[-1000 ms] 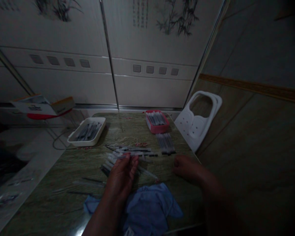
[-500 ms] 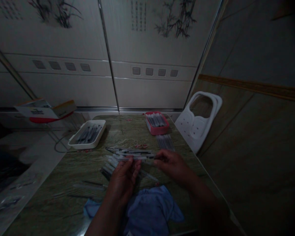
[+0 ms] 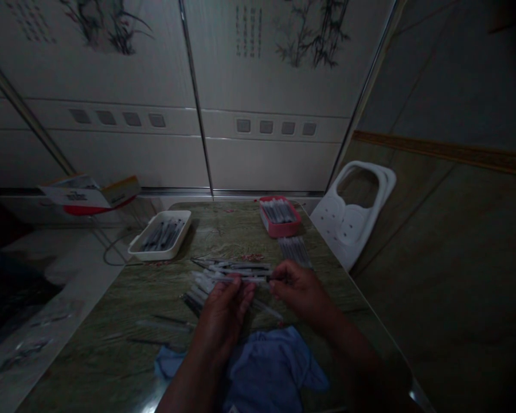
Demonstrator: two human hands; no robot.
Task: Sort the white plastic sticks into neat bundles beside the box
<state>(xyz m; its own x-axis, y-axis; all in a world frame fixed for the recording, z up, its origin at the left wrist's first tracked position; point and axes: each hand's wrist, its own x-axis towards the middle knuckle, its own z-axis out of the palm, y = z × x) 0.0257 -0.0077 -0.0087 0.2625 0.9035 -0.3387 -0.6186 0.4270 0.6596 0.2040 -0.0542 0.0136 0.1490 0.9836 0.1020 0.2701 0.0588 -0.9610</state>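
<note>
My left hand (image 3: 229, 304), at the middle of the table, is closed on a slim clear pen (image 3: 255, 280) that lies nearly level. At its right end, my right hand (image 3: 296, 284) pinches the dark tip. Behind and left of my hands is a loose pile of similar pens (image 3: 204, 282). A white tray (image 3: 175, 251) of pens stands at the back left. The pink box (image 3: 286, 229) at the back right is packed with pens, and a row of clear pieces (image 3: 294, 251) lies just in front of it.
A blue cloth (image 3: 264, 373) lies at the near edge of the green table (image 3: 103, 338). Several thin pens or rods lie left of my left hand. A white folding chair (image 3: 344, 221) stands right of the table, and an open carton (image 3: 86, 192) rests on a red stool at left.
The whole view has shifted slightly, so things appear farther right. Both hands keep their places around the pen, which now shows more clearly between them.
</note>
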